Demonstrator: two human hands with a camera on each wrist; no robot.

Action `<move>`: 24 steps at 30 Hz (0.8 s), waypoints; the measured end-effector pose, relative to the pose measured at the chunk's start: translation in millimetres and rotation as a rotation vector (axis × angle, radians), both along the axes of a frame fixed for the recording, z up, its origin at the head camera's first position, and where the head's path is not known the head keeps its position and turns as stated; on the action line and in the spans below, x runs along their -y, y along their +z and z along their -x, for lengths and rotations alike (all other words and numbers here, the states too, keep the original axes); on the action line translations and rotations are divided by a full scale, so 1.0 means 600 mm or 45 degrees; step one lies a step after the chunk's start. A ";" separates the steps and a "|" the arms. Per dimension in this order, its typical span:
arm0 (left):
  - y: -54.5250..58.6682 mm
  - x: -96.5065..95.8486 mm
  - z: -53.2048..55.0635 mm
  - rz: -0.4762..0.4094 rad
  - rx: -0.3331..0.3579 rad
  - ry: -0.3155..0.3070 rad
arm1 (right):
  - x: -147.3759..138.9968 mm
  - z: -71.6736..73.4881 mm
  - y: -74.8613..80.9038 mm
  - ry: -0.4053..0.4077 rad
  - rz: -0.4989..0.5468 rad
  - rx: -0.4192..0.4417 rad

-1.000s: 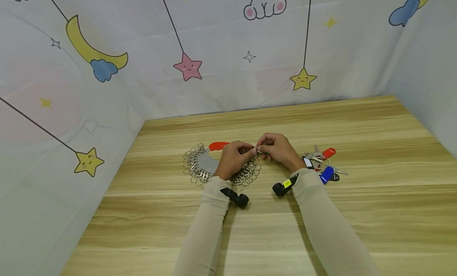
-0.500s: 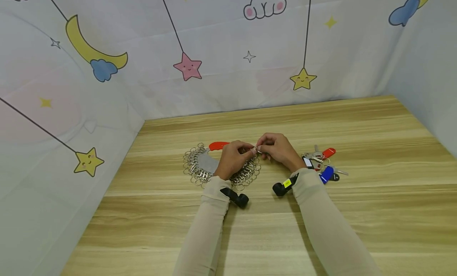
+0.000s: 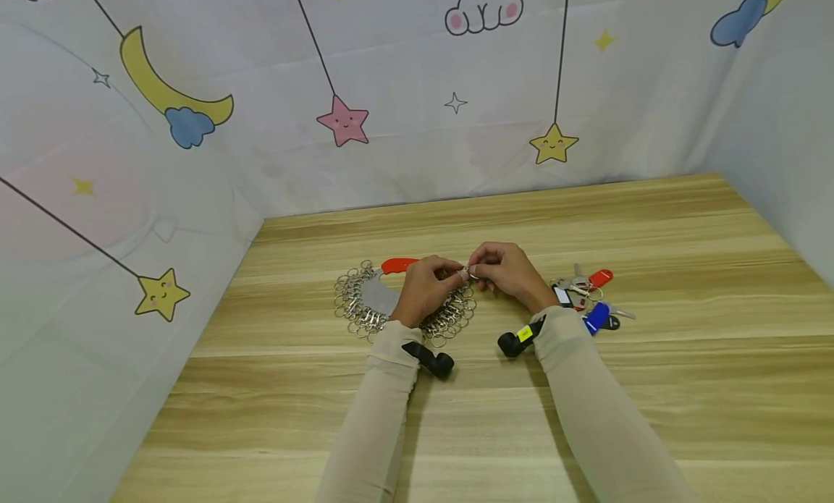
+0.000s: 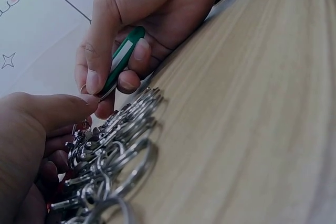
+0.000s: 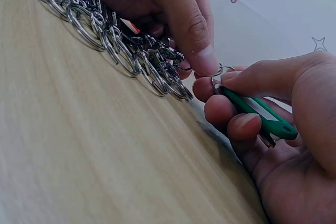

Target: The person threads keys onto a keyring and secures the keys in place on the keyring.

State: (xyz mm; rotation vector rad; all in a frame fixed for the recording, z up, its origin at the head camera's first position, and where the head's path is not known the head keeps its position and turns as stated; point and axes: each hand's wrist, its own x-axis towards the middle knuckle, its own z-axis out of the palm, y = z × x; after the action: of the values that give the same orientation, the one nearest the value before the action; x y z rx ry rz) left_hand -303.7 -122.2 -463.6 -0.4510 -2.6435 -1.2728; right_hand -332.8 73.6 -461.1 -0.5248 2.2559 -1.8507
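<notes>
A grey plate (image 3: 378, 297) with a red grip (image 3: 397, 265) lies on the table, edged with many metal clips and split rings (image 5: 118, 51). My left hand (image 3: 426, 289) reaches over the plate's right side. Its thumb and finger pinch a small split ring (image 5: 223, 70) at the end of that row. In my right hand (image 3: 511, 271), a green key tag (image 5: 257, 114) is held between thumb and curled fingers, with part of a key (image 5: 266, 139) showing beneath it. The fingertips of both hands meet at the ring, which partly covers the tag's joint.
To the right, beside the right wrist, lies a pile of keys (image 3: 576, 284) with a red tag (image 3: 600, 278), a blue tag (image 3: 596, 318) and a black one (image 3: 611, 323). A patterned white cloth (image 3: 417, 163) stands behind the wooden table (image 3: 482, 430).
</notes>
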 end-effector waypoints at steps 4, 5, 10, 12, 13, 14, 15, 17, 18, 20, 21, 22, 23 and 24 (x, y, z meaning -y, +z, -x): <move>0.000 0.001 0.000 -0.010 -0.019 -0.020 | 0.000 -0.001 0.001 -0.002 0.000 0.004; -0.001 0.001 0.000 -0.009 -0.026 -0.026 | 0.000 -0.001 0.001 -0.001 0.002 0.006; -0.002 0.002 0.003 -0.008 -0.055 -0.056 | 0.000 -0.001 0.001 -0.006 0.001 0.010; -0.002 0.002 0.004 -0.009 -0.058 -0.066 | 0.000 0.000 0.001 -0.011 -0.003 0.012; -0.003 0.003 0.005 -0.010 -0.059 -0.072 | 0.001 0.000 0.000 -0.014 -0.006 0.012; -0.003 0.003 0.005 -0.010 -0.059 -0.074 | 0.001 0.000 0.000 -0.018 -0.010 0.012; -0.003 0.004 0.005 -0.010 -0.056 -0.077 | 0.001 0.000 0.000 -0.020 -0.012 0.014; -0.003 0.004 0.004 -0.006 -0.048 -0.081 | 0.001 0.000 0.001 -0.025 -0.019 0.013; -0.003 0.005 0.004 -0.004 -0.046 -0.082 | 0.001 -0.001 0.002 -0.027 -0.023 0.012; -0.003 0.005 0.003 0.004 -0.044 -0.083 | 0.002 -0.002 0.003 -0.032 -0.033 0.013; -0.003 0.006 0.002 0.009 -0.041 -0.084 | 0.002 -0.002 0.003 -0.033 -0.036 0.011; -0.003 0.006 0.002 0.016 -0.041 -0.084 | 0.002 -0.002 0.004 -0.036 -0.038 0.011; -0.003 0.006 0.002 0.023 -0.041 -0.084 | 0.002 -0.002 0.004 -0.037 -0.040 0.011; -0.003 0.006 0.002 0.028 -0.041 -0.082 | 0.002 -0.003 0.004 -0.038 -0.041 0.012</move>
State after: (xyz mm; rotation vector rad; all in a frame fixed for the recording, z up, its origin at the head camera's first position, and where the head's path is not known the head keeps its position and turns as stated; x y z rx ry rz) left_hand -304.8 -125.9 -465.1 -0.5590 -2.6391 -1.2447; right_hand -331.3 72.3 -458.7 -0.4792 2.2952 -1.8235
